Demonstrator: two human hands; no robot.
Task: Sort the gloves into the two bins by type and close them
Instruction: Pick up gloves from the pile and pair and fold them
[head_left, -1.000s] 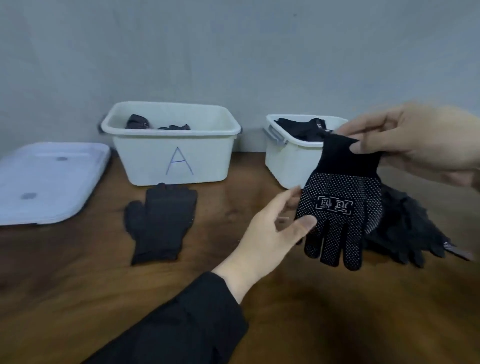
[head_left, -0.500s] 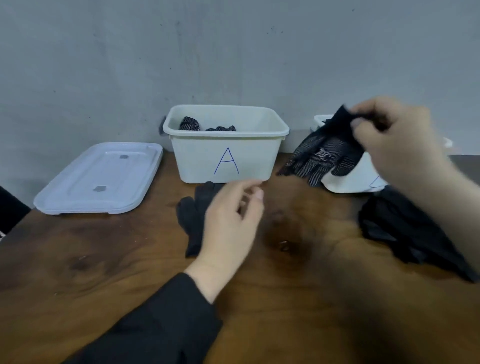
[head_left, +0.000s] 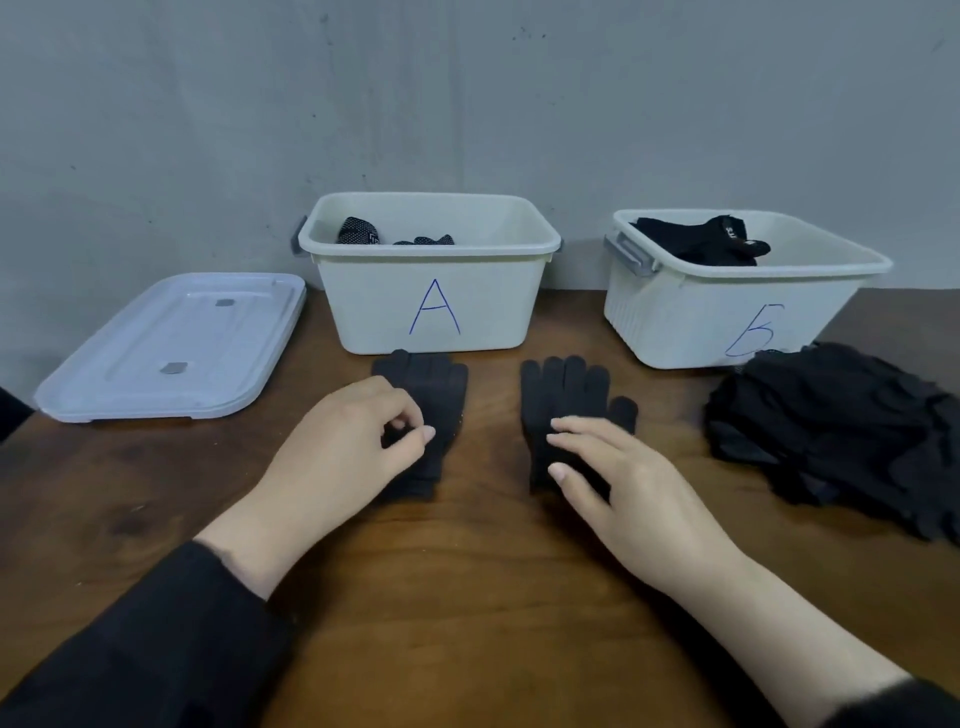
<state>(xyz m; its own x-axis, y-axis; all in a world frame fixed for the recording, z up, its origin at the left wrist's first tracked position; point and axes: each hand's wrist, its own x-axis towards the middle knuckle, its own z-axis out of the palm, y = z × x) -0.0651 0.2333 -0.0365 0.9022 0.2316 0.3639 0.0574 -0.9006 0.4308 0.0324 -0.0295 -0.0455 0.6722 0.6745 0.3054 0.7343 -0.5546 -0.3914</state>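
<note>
The dotted glove that the right hand (head_left: 623, 483) carried half a second ago is gone from it; by judgement it went into bin A (head_left: 431, 312), where dotted gloves show above the rim. A second plain glove (head_left: 566, 400) now lies flat beside the first plain glove (head_left: 431, 395), both just in front of bin A. The left hand (head_left: 343, 452) rests on the first glove, thumb and fingers curled and pinching its fabric. The right hand lies on the second glove, fingers straight and slightly apart. Bin B (head_left: 701, 322) holds plain gloves, so both probably go there. The pile (head_left: 841, 431) lies right, touching bin B. The lid (head_left: 171, 348) lies left. Bare table (head_left: 493, 571) remains between and before the hands.
</note>
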